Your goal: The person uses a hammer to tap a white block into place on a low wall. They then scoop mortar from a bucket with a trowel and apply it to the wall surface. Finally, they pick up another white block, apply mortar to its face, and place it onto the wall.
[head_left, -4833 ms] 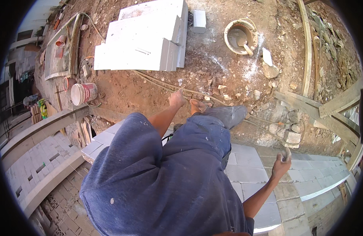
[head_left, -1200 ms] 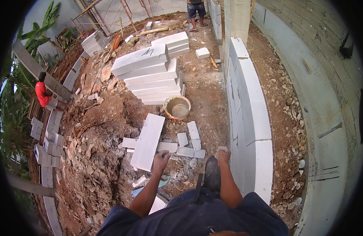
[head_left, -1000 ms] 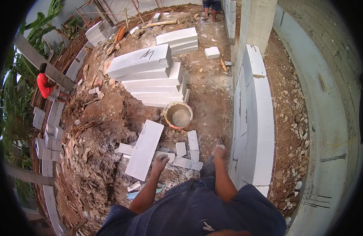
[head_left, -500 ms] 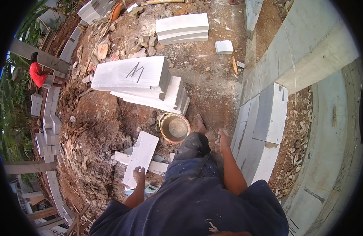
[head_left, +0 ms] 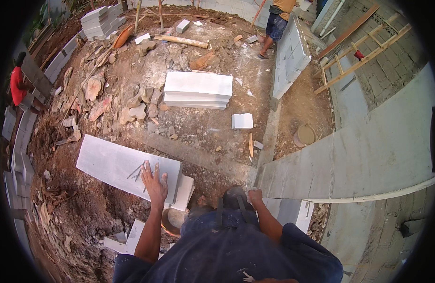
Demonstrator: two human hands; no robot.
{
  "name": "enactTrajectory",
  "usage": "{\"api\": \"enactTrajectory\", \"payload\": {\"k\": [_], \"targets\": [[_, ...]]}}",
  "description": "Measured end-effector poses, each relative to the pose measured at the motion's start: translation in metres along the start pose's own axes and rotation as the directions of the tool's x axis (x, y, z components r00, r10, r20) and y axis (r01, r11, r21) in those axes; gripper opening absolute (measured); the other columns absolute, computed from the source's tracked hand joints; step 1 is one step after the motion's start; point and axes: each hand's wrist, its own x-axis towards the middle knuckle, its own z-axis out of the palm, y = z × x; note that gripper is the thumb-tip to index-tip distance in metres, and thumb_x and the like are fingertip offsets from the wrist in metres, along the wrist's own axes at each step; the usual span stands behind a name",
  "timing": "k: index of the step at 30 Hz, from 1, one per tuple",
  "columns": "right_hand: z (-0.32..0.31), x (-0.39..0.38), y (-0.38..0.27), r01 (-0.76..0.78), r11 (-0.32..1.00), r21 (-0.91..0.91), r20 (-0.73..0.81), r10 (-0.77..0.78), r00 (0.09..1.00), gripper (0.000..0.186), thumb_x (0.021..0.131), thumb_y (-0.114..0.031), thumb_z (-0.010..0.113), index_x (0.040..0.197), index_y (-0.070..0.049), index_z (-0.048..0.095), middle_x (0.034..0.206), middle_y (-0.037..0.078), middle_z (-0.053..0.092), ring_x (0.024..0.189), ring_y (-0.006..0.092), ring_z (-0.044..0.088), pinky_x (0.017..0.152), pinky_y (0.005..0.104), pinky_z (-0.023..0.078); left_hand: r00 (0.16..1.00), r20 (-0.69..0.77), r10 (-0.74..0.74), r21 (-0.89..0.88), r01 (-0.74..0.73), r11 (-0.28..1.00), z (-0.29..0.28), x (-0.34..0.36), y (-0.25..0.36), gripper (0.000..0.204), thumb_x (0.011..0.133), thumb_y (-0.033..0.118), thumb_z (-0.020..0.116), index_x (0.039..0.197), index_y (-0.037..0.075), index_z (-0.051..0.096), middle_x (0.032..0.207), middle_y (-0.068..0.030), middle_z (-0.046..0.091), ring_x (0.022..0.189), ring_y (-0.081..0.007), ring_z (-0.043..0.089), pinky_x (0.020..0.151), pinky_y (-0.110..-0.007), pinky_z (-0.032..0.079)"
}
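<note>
My left hand (head_left: 154,185) lies with fingers spread on the top face of a long white block (head_left: 118,162), over some dark pencil-like strokes. The block rests on top of a stack of similar blocks (head_left: 183,193). Beside my right thigh, my right hand (head_left: 255,195) is curled into a loose fist, with nothing visible in it. It is close to the end of a low block wall (head_left: 279,207). A round bucket (head_left: 174,218) stands under my left forearm, partly covered by it.
Ahead lies another pile of white blocks (head_left: 198,87), with a small cut block (head_left: 242,121) nearer. Rubble (head_left: 139,106) covers the ground to the left. A concrete beam (head_left: 349,165) crosses on the right. A person in red (head_left: 18,85) and another in shorts (head_left: 276,26) are farther off.
My left hand has moved from above a lower white slab forward onto the upper block of the stack. My view has tilted up, bringing in the far person and wooden ladder.
</note>
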Motion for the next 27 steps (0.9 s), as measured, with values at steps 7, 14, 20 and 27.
{"api": "enactTrajectory", "payload": {"k": [7,14,20,27], "targets": [[0.082,0.071,-0.073,0.092,0.975,-0.201,0.313,-0.025,0.95,0.012,0.081,-0.009,0.053,0.084,-0.004,0.064,0.062,0.003,0.056,0.045,0.0127,0.052,0.039,0.0275,0.041,0.959,0.214,-0.188,0.16,0.155,0.975,0.026,-0.013,-0.004,0.06,0.089,0.033,0.056,0.142,0.011,0.038,0.154,-0.0186,0.016,0.14,-0.0424,0.013,0.111,-0.058,0.014],[0.126,0.163,-0.107,0.033,0.86,-0.509,0.497,0.263,0.827,0.01,0.083,-0.011,0.055,0.089,-0.006,0.062,0.066,0.001,0.056,0.047,0.0109,0.051,0.04,0.0253,0.043,0.873,0.28,-0.399,0.343,0.297,0.891,0.025,-0.008,0.012,0.06,0.092,0.043,0.048,0.145,0.018,0.035,0.155,-0.0131,0.015,0.142,-0.0402,0.01,0.113,-0.058,0.009],[0.13,0.242,-0.208,0.24,0.747,-0.62,0.513,0.155,0.844,0.018,0.083,-0.016,0.059,0.096,-0.003,0.062,0.075,0.005,0.058,0.059,0.0164,0.057,0.05,0.0309,0.049,0.675,0.051,-0.736,0.365,0.674,0.643,0.042,-0.02,0.075,0.063,0.094,0.049,0.042,0.147,0.017,0.029,0.155,-0.0194,0.01,0.142,-0.0412,0.007,0.111,-0.06,0.004],[0.153,0.407,-0.289,0.213,0.454,-0.865,0.402,0.376,0.835,0.015,0.08,-0.019,0.059,0.086,-0.007,0.066,0.073,0.006,0.062,0.061,0.0227,0.061,0.05,0.0396,0.048,0.253,-0.241,-0.937,0.079,0.967,0.241,0.102,0.021,0.115,0.071,0.091,0.045,0.049,0.143,0.001,0.03,0.152,-0.0252,0.015,0.141,-0.0404,0.013,0.11,-0.062,0.007]]}}
